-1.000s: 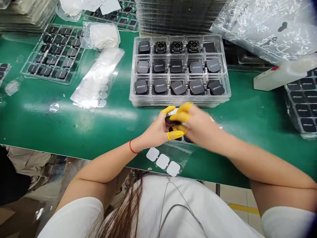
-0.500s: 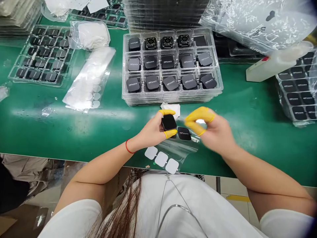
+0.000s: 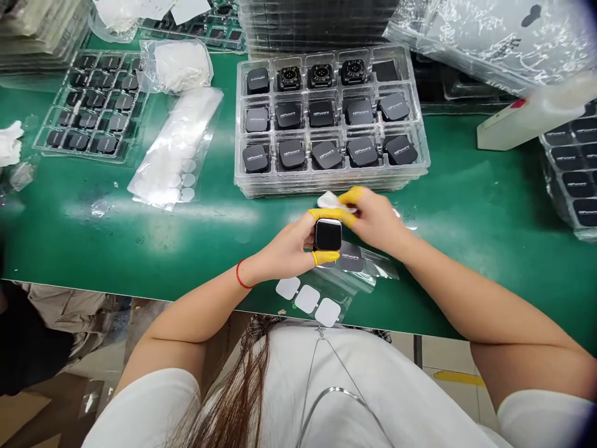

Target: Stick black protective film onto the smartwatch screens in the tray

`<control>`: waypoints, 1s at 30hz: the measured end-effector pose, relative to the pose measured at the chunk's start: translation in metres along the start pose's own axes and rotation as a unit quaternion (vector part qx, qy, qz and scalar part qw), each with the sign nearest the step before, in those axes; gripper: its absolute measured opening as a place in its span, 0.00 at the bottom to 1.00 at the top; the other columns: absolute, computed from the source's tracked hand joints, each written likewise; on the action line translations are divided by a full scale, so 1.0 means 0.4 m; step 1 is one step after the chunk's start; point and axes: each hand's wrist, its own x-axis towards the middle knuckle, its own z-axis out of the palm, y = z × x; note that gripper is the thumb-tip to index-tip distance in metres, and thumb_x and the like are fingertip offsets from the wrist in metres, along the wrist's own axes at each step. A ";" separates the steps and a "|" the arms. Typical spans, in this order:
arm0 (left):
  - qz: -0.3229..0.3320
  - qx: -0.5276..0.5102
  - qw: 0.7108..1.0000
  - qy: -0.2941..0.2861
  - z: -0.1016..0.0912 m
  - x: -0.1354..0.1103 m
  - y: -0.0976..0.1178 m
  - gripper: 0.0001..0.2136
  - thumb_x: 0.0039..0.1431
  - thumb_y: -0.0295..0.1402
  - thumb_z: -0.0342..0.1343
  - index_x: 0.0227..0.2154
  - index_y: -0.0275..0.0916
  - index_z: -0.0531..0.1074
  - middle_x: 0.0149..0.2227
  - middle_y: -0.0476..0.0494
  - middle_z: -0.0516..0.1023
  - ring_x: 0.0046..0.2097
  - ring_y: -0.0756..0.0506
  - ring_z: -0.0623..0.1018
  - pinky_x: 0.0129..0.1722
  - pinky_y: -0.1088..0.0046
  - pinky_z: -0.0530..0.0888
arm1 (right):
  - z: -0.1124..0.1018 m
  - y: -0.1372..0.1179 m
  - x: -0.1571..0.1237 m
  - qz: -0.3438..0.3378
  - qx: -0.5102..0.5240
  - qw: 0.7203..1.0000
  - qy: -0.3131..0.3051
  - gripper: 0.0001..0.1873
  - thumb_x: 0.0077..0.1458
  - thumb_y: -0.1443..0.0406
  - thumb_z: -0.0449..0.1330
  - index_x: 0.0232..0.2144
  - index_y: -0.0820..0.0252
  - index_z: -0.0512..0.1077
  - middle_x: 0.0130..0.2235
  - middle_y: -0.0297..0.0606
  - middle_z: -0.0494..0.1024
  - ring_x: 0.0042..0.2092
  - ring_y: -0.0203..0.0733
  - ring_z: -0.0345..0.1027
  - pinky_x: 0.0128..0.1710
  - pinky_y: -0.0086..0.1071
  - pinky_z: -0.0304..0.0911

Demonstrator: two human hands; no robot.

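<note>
**Inspector:** State of your grip?

**Me:** My left hand (image 3: 284,246) clenches a square smartwatch body (image 3: 328,235), held just before the tray. My right hand (image 3: 377,221) pinches a white wipe (image 3: 330,201) at the watch's upper edge; earlier that hand stood apart.

**Inspector:** Surroundings?

**Me:** 1 clear tray (image 3: 331,186), 15 cells, all filled. 1 black square (image 3: 351,259) lies partly under my hands, near 3 white square pads (image 3: 306,298).
</note>
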 end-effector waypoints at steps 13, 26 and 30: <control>0.068 0.096 0.993 0.015 0.007 0.001 -0.018 0.24 0.54 0.34 0.64 0.53 0.41 0.64 0.49 0.41 0.76 0.44 0.44 0.79 0.42 0.69 0.77 | -0.007 -0.077 -0.045 -0.173 -0.015 0.982 0.076 0.15 0.64 0.62 0.53 0.27 0.52 0.76 0.29 0.38 0.74 0.33 0.43 0.64 0.35 0.39 0.57; 0.041 -0.084 0.990 0.106 -0.020 0.001 0.024 0.27 0.54 0.41 0.66 0.54 0.46 0.62 0.56 0.42 0.71 0.61 0.37 0.74 0.54 0.59 0.77 | -0.109 -0.011 -0.046 0.133 0.303 0.943 -0.044 0.15 0.52 0.52 0.67 0.35 0.55 0.80 0.35 0.37 0.80 0.33 0.44 0.73 0.37 0.42 0.72; -0.006 -0.117 0.987 0.115 -0.023 0.012 0.024 0.28 0.53 0.41 0.67 0.53 0.44 0.61 0.50 0.41 0.75 0.55 0.38 0.78 0.49 0.63 0.79 | -0.131 -0.031 -0.052 0.017 0.287 0.955 0.073 0.03 0.53 0.60 0.69 0.31 0.50 0.81 0.38 0.35 0.80 0.45 0.48 0.73 0.50 0.47 0.69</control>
